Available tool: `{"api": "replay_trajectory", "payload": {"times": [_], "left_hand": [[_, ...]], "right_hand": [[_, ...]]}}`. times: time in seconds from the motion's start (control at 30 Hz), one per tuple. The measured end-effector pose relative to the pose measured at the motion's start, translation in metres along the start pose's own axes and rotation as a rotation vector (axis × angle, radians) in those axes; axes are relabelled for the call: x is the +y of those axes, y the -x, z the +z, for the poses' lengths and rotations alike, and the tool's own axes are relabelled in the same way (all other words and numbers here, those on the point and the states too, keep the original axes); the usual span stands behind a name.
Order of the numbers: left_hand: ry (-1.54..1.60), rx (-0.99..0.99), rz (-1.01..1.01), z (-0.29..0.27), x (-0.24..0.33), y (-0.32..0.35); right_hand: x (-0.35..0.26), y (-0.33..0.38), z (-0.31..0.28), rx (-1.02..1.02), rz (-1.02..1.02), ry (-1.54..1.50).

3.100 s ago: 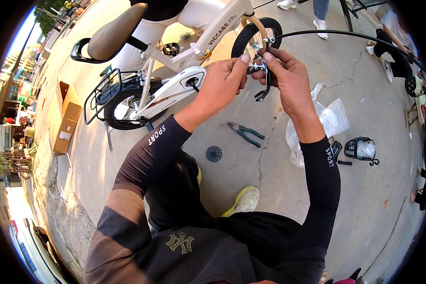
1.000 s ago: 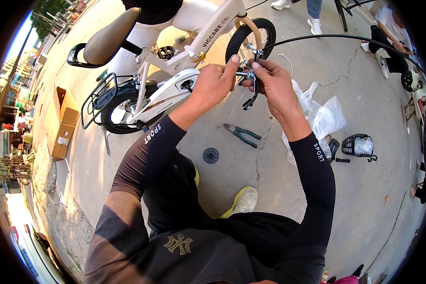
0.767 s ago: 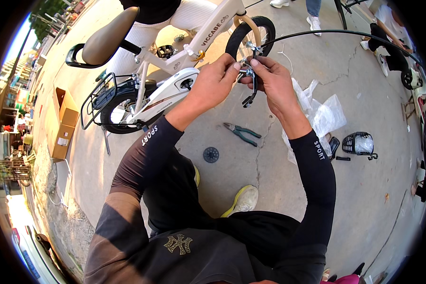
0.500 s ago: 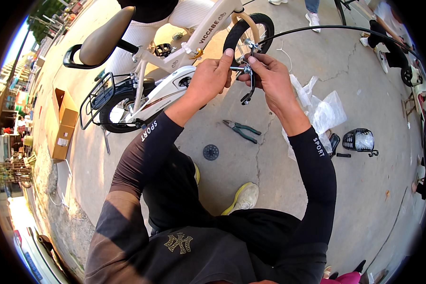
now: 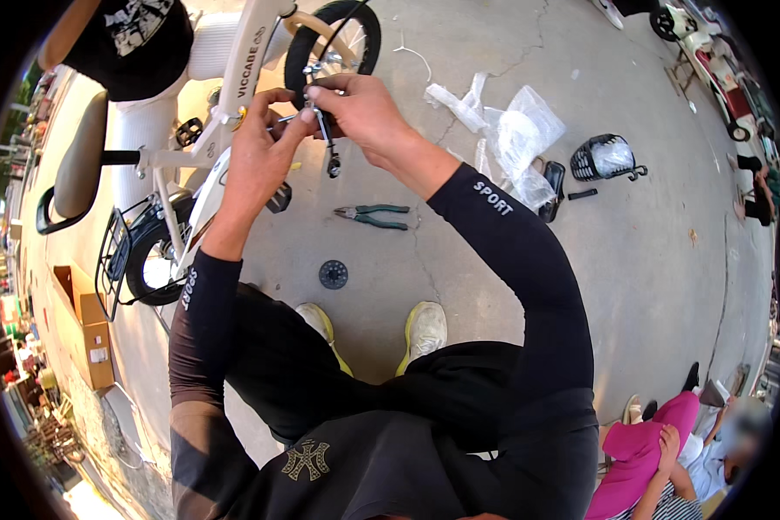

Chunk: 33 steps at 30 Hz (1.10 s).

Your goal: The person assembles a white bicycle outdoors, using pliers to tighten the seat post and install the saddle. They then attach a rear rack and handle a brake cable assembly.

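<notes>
My right hand (image 5: 364,113) pinches a small black-and-silver bicycle brake caliper (image 5: 332,158), its lower arm hanging below the fingers. My left hand (image 5: 264,152) is closed at the caliper's left side, thumb and fingers around a thin metal bolt (image 5: 285,118) that partly shows between them. The fingertips of both hands nearly meet and hide much of the caliper. Just beyond them stands a white bicycle (image 5: 250,61) with a tan fork, a black front tyre (image 5: 298,62) and a brown saddle (image 5: 81,156). Combination pliers (image 5: 374,216) with green handles lie on the ground below my hands.
A round black disc (image 5: 333,274) lies near my shoes. To the right are clear plastic wrapping (image 5: 522,139) and a black basket (image 5: 591,159). An open cardboard box (image 5: 85,334) stands left. One person is beside the bicycle; others are at lower right.
My view has turned, so the bicycle and my hands appear further left. The left fingers have curled closer around the bolt, and the caliper stays between my hands.
</notes>
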<state>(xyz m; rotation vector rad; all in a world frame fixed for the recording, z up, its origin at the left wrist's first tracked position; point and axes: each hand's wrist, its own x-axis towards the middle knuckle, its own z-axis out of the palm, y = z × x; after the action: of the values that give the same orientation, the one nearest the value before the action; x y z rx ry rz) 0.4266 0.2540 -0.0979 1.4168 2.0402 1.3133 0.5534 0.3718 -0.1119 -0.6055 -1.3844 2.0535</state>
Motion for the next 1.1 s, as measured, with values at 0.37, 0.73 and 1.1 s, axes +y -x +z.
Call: {"api": "replay_trajectory", "payload": {"times": [0.37,0.73,1.1], "left_hand": [[-0.317,-0.208,-0.090,-0.006,-0.007,-0.001],[0.179,-0.310,-0.403,0.038,-0.004,-0.024],[0.446,-0.713,-0.646,0.157,-0.027,-0.029]], "right_hand": [[0.041,-0.008,0.018,0.164,0.027,0.036],[0.044,-0.047,-0.041,0.147,0.034,0.279],[-0.079,0.109,-0.274,0.450,0.203,0.251]]}}
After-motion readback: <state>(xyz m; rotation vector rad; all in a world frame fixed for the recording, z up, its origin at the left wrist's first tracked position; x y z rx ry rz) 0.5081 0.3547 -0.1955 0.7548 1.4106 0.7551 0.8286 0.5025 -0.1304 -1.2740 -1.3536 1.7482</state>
